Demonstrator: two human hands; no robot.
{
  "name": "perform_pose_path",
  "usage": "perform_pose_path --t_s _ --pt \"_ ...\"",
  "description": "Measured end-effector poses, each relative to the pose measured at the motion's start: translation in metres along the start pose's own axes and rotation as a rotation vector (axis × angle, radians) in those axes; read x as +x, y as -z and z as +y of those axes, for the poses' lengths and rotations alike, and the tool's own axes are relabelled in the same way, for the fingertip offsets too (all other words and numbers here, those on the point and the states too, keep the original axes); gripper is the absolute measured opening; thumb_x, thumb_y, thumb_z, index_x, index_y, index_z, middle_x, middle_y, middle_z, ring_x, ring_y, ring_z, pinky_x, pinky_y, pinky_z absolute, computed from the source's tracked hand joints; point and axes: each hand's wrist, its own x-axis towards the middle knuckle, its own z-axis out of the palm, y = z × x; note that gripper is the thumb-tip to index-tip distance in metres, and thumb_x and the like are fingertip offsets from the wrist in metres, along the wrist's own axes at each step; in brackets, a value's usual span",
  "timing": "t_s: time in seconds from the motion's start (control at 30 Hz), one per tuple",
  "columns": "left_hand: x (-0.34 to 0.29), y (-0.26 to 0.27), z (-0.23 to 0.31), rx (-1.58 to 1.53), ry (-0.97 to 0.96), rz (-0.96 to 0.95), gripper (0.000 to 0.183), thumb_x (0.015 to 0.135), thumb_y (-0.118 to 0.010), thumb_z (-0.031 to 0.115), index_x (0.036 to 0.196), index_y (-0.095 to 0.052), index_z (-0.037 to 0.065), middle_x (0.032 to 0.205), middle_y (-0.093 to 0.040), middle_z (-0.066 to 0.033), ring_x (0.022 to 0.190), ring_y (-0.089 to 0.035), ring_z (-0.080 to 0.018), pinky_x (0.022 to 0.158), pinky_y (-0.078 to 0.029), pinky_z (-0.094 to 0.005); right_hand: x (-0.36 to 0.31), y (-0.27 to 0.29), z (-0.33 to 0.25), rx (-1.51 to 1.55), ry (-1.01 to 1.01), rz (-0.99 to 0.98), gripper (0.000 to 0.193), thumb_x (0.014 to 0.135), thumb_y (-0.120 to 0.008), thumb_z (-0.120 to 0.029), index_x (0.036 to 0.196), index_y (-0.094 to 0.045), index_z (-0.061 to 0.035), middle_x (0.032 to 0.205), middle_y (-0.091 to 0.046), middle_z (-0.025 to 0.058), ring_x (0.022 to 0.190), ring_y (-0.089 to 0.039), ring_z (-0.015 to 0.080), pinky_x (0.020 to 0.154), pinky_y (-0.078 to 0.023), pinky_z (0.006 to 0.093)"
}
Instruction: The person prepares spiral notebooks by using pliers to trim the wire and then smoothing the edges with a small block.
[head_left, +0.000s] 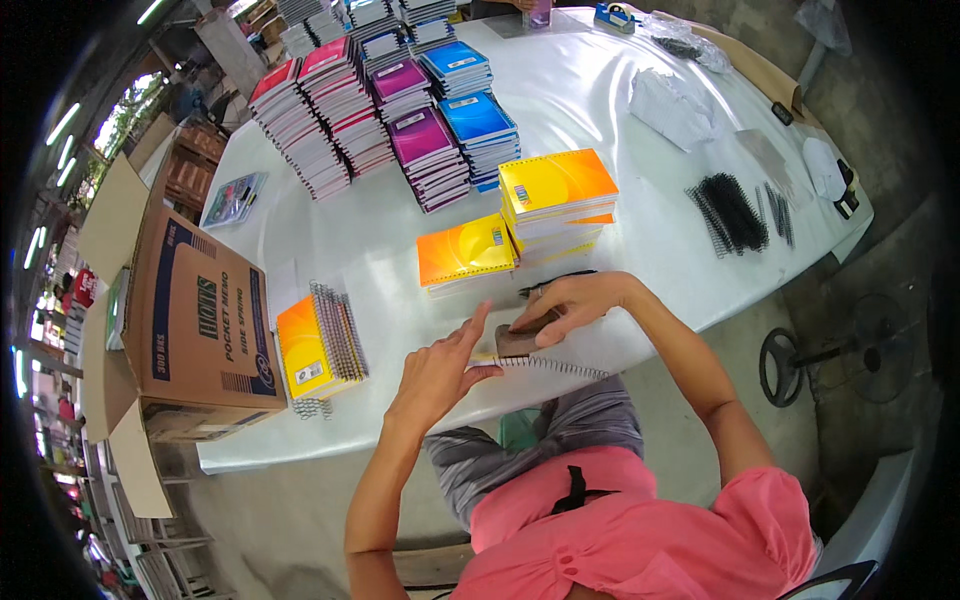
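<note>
At the table's near edge, my left hand (438,375) has its index finger stretched out and its thumb apart, by one end of a dark wire spiral coil (562,368). A thin yellowish edge shows between them; I cannot make out what it belongs to. My right hand (572,303) is curled over a brown block (515,341), fingers bent on its top, just beyond the coil. A dark, thin pen-like thing (530,290) lies partly behind that hand. Beyond my hands are a lower stack of yellow-orange notebooks (465,255) and a taller yellow-orange stack (560,190).
Left are spiral-bound yellow notebooks (310,345) and an open cardboard box (205,320). Red (325,65), purple (425,140) and blue notebook stacks (480,118) stand farther back. Black coils (733,215) lie right, with a white bag (672,108) beyond. A fan (870,345) stands beside the table.
</note>
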Motion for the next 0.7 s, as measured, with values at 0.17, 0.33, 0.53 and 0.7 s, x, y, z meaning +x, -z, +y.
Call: perform_pose_path --t_s 0.17,0.33,0.53,0.7 --pt "0.000 -0.004 -0.006 0.047 -0.050 0.151 0.091 0.076 -0.069 0.056 0.153 -0.026 0.031 0.116 -0.068 -0.0139 0.087 -0.068 -0.0371 0.070 -0.053 -0.0457 0.002 -0.001 0.010 0.315 0.180 0.082 0.066 0.087 -0.062 -0.055 0.135 -0.058 -0.0093 0.112 -0.064 0.0078 0.090 -0.056 0.0189 0.080 -0.044 0.0311" --pt "-0.001 0.000 -0.010 0.029 0.035 0.147 0.088 0.075 -0.070 0.056 0.150 -0.032 0.033 0.122 -0.066 -0.0092 0.088 -0.069 -0.0343 0.071 -0.054 -0.0441 0.006 -0.001 0.029 0.366 0.159 0.127 0.063 0.090 -0.059 -0.052 0.134 -0.059 -0.0059 0.126 -0.063 0.0109 0.110 -0.059 0.0208 0.096 -0.045 0.0332" --pt "0.000 0.000 -0.013 -0.166 0.085 0.173 0.088 0.072 -0.079 0.040 0.149 -0.036 0.031 0.128 -0.063 -0.0090 0.089 -0.069 -0.0337 0.076 -0.055 -0.0428 0.015 0.004 0.012 0.137 0.022 0.122 0.064 0.088 -0.062 -0.050 0.133 -0.059 -0.0042 0.125 -0.061 0.0102 0.113 -0.057 0.0209 0.096 -0.043 0.0339" --pt "0.003 -0.021 -0.027 -0.367 0.100 0.228 0.098 0.069 -0.085 0.016 0.151 -0.033 0.028 0.134 -0.059 -0.0101 0.104 -0.067 -0.0322 0.085 -0.055 -0.0400 0.022 0.005 0.007 0.048 -0.033 0.067 0.064 0.088 -0.063 -0.050 0.132 -0.059 -0.0040 0.127 -0.062 0.0113 0.114 -0.056 0.0211 0.097 -0.043 0.0333"
